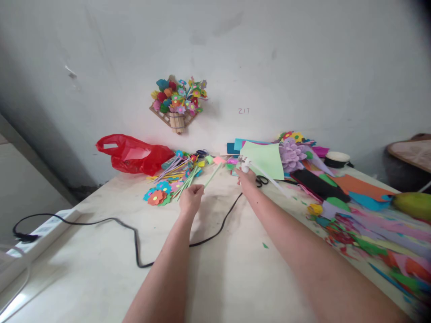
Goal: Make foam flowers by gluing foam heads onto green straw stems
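Pale green stem (213,175) is pinched in the closed fingers of the left hand (191,198) near its lower end, seemingly so the far tip, beside a pink piece (219,160), is free. The right hand (247,178) wraps around a white glue gun (245,164), a glue stick (267,175) jutting from it. A black cord (222,225) crosses the table (229,282) toward a power strip (55,234), probably powering the gun. Beyond, green stems (189,180) and paper flowers (157,197) lie grouped left, perhaps for easy picking; coloured scraps (373,224) spread right.
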{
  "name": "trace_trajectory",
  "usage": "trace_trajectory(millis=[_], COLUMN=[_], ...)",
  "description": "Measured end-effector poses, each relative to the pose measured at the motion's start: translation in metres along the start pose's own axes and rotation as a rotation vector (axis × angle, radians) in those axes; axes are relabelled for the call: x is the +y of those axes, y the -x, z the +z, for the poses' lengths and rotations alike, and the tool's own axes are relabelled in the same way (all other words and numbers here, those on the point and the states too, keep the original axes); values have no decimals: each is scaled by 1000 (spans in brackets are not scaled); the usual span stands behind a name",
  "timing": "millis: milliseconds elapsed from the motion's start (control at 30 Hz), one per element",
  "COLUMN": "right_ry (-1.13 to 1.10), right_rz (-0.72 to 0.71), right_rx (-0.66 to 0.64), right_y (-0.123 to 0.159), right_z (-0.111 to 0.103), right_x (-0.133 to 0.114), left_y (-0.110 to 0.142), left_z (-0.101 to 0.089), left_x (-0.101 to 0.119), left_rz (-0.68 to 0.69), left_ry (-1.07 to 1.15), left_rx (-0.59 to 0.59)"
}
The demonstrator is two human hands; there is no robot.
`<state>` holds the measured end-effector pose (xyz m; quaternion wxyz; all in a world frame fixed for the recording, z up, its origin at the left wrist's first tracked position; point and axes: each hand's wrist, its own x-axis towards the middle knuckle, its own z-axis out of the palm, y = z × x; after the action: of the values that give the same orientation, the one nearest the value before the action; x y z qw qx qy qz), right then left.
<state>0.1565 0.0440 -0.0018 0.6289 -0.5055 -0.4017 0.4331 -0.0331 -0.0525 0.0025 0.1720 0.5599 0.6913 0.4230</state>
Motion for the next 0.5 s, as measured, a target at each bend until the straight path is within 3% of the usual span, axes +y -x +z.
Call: trace_trajectory(millis=[100,300,500], right_ry=[-62,-92,-8], right_rz=[13,120,192], right_rx=[62,-170,-213], right_y=[6,28,36], right_z=[-15,-33,-35], right_x=[-7,-10,-9], left_y=[-2,0,-1], left_z=[7,16,20], left_x=[-1,3,-1], left_rz=[2,137,196], left_ry=[-101,-297,-355], left_rx=[-98,-145,-151])
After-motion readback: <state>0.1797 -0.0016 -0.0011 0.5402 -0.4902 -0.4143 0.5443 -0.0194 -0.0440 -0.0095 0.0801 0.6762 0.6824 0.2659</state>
